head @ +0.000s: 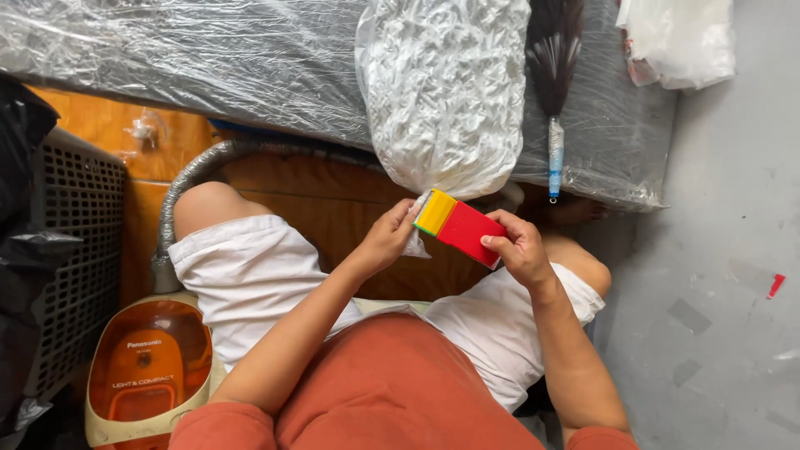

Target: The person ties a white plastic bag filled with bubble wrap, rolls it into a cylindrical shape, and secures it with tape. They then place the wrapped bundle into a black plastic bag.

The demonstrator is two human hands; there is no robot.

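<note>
A small flat box, red with a yellow end and a thin green edge, is held over my knees. My left hand grips its yellow end, fingers curled around the top. My right hand pinches the red end, thumb on its face. A large clear bag of white crumpled material hangs just behind the box, its bottom close to my left fingers.
An orange vacuum cleaner with a grey hose stands at my left. A plastic-wrapped mattress spans the back, with a black feather duster on it. Grey floor lies to the right, a black grid crate at far left.
</note>
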